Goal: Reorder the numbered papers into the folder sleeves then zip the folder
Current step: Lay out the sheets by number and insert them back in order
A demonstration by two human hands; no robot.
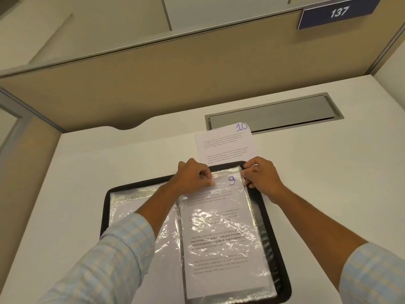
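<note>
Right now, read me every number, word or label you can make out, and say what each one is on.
"137": white digits on the blue sign up on the partition.
"10": blue handwriting on the loose paper lying beyond the folder.
"9": blue handwriting on the sleeved paper, its clear sleeve pinched at the top by the left hand and right hand.
Printed paragraphs on both papers: too small and blurred to read.

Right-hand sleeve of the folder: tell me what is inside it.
The paper numbered 9 lies in the sleeve; the left hand and right hand pinch its top edge. Anything beneath that paper is covered.
</note>
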